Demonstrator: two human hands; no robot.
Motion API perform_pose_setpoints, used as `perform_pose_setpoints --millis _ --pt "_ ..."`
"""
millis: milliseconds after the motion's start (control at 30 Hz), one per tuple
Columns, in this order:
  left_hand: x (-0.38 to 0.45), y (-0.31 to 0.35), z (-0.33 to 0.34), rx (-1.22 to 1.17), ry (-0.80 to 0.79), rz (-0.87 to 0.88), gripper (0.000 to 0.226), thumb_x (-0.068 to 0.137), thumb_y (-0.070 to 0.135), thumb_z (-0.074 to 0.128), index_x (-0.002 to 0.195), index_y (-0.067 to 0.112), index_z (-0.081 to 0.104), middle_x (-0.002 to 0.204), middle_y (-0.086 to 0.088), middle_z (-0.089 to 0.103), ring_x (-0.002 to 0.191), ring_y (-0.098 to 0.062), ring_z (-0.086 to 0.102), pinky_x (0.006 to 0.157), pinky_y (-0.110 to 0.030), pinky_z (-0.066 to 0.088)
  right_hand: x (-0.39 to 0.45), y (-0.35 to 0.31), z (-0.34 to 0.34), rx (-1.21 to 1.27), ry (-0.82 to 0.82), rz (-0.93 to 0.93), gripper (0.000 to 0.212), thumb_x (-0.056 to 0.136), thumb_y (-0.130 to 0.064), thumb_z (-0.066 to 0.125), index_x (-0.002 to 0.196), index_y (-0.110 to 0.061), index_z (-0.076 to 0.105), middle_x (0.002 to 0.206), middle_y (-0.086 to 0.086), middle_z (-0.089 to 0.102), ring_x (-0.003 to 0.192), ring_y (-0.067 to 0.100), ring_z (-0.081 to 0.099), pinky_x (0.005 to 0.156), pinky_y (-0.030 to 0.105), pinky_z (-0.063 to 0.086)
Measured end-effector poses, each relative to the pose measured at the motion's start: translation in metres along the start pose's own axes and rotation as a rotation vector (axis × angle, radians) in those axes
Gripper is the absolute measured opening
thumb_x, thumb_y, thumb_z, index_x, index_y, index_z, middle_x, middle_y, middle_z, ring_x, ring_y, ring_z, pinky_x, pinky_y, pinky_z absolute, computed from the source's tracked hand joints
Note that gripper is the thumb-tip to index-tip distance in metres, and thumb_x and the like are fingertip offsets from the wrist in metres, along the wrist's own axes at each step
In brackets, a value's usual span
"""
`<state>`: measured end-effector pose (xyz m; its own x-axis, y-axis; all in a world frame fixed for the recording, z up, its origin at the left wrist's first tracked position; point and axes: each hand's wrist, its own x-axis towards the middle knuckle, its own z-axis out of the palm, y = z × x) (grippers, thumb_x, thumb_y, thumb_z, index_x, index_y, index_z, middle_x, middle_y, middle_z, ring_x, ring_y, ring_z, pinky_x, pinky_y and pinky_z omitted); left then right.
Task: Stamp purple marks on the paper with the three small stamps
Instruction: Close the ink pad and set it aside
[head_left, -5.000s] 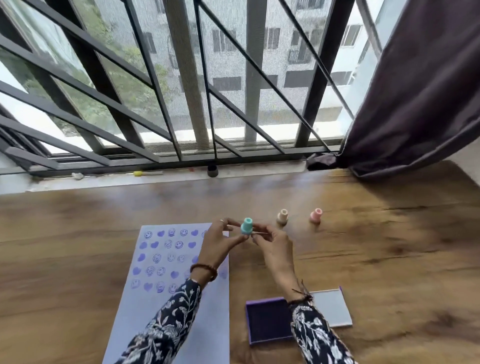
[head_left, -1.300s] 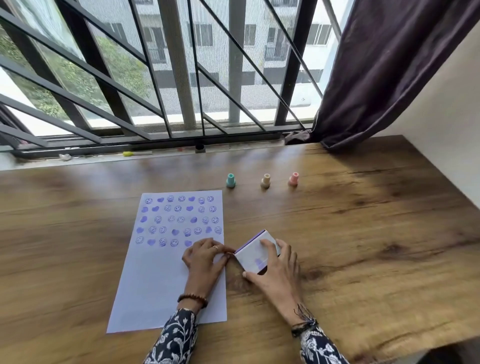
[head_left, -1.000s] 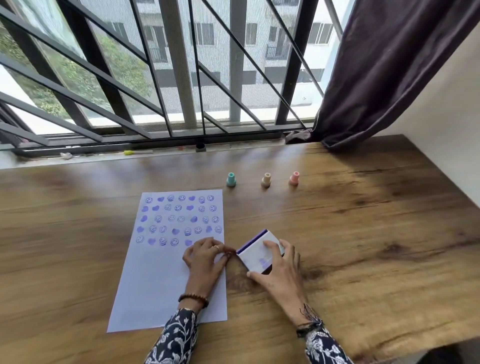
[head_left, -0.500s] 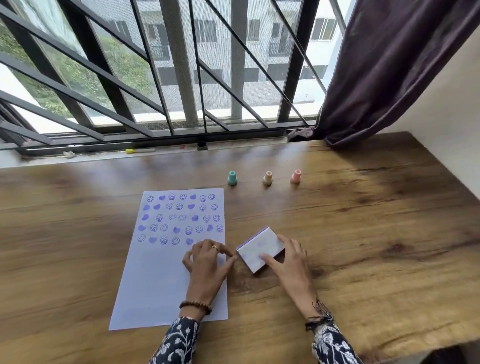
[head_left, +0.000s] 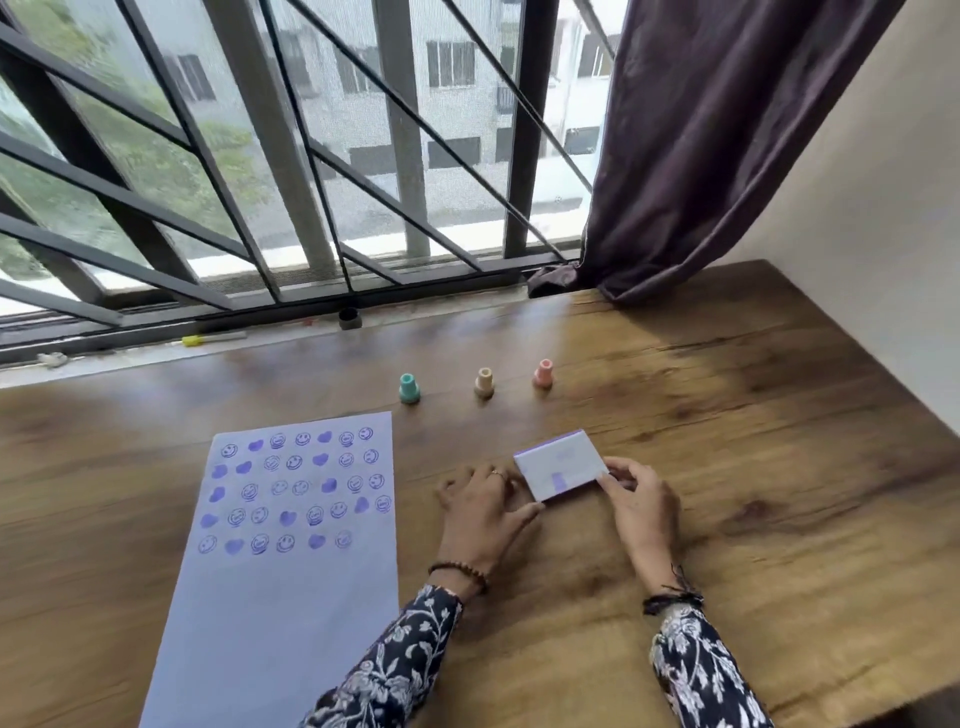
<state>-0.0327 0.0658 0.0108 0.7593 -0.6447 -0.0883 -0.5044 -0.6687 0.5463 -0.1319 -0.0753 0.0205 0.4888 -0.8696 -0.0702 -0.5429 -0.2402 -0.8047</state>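
Both forearms reach toward twelve o'clock; the left hand (head_left: 485, 512) lies palm-down, while the right hand (head_left: 641, 501) pinches with thumb and fingers (head_left: 615, 475).

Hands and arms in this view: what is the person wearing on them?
Both arms have long dark sleeves printed with white flowers. The left hand has a ring on one finger and a dark bead bracelet at the wrist. The right hand has a dark corded band at the wrist, with loose thread ends.

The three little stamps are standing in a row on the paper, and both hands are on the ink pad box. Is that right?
Not quite. In the head view the teal stamp, beige stamp and pink stamp stand on the wooden table, beyond the paper. The left hand and right hand do touch the ink pad box.
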Motion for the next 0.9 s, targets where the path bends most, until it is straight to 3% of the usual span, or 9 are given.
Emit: perform_pose_setpoints --millis 133,333,433,500,567,667,767,900 --pt "0.041 0.028 0.011 0.015 0.001 0.013 0.041 0.075 0.052 0.058 0.109 0.029 0.057 0.110 0.002 0.058 0.111 -0.021 0.040 0.089 -0.039 0.020 0.036 0.000 -0.007 0.032 0.089 0.067 0.013 0.077 -0.010 0.068 0.089 -0.007 0.071 0.090 0.016 0.073 0.072 0.019 0.058 0.068 0.026 0.040" --pt "0.068 0.039 0.019 0.026 0.052 0.020 0.035 0.077 0.049 0.058 0.106 0.031 0.057 0.107 0.002 0.059 0.106 -0.020 0.041 0.078 -0.035 0.014 0.061 0.001 -0.010 0.064 0.095 0.109 0.013 0.078 -0.011 0.067 0.090 -0.007 0.070 0.092 0.016 0.072 0.078 0.023 0.063 0.070 0.027 0.043" --pt "0.059 0.034 0.017 -0.060 0.034 0.015 0.031 0.078 0.046 0.059 0.106 0.032 0.057 0.106 0.006 0.058 0.108 -0.017 0.041 0.078 -0.033 0.014 0.053 0.001 -0.006 0.116 0.161 0.115 0.019 0.079 -0.006 0.064 0.098 -0.006 0.067 0.104 0.015 0.063 0.082 0.023 0.059 0.082 0.031 0.047" --pt "0.044 0.025 0.012 -0.145 0.028 0.011 0.027 0.078 0.044 0.060 0.103 0.033 0.057 0.102 0.009 0.059 0.106 -0.012 0.042 0.079 -0.031 0.015 0.036 -0.004 0.001 0.151 0.249 0.089 0.023 0.079 -0.004 0.062 0.102 -0.008 0.064 0.105 0.006 0.051 0.090 0.022 0.055 0.089 0.035 0.045" --pt "0.022 0.010 0.004 -0.191 0.049 0.003 0.020 0.079 0.041 0.060 0.098 0.035 0.059 0.098 0.012 0.059 0.103 -0.009 0.043 0.073 -0.028 0.013 0.010 -0.013 0.013 0.157 0.256 0.033 0.023 0.079 -0.003 0.063 0.101 -0.012 0.064 0.102 0.001 0.047 0.092 0.022 0.054 0.085 0.028 0.045" --pt "-0.013 -0.017 -0.011 -0.225 0.113 -0.071 0.012 0.082 0.035 0.058 0.093 0.037 0.060 0.097 0.013 0.060 0.103 -0.006 0.046 0.070 -0.025 0.011 -0.038 -0.034 0.039 0.202 0.097 -0.047 0.023 0.079 -0.002 0.064 0.097 -0.017 0.065 0.101 0.000 0.051 0.089 0.020 0.056 0.081 0.029 0.048" --pt "-0.047 -0.041 -0.030 -0.231 0.164 -0.167 0.010 0.084 0.031 0.056 0.093 0.034 0.061 0.096 0.013 0.061 0.101 -0.009 0.049 0.072 -0.026 0.015 -0.088 -0.055 0.070 0.175 -0.170 -0.146 0.021 0.081 -0.006 0.063 0.097 -0.021 0.063 0.103 -0.003 0.052 0.096 0.015 0.056 0.085 0.032 0.050" --pt "-0.093 -0.071 -0.055 -0.221 0.248 -0.244 0.018 0.085 0.020 0.056 0.098 0.031 0.062 0.099 0.012 0.063 0.104 -0.010 0.050 0.084 -0.030 0.026 -0.141 -0.071 0.102 0.076 -0.452 -0.273 0.021 0.088 -0.016 0.055 0.107 -0.024 0.059 0.111 -0.012 0.044 0.111 0.010 0.048 0.089 0.017 0.041"
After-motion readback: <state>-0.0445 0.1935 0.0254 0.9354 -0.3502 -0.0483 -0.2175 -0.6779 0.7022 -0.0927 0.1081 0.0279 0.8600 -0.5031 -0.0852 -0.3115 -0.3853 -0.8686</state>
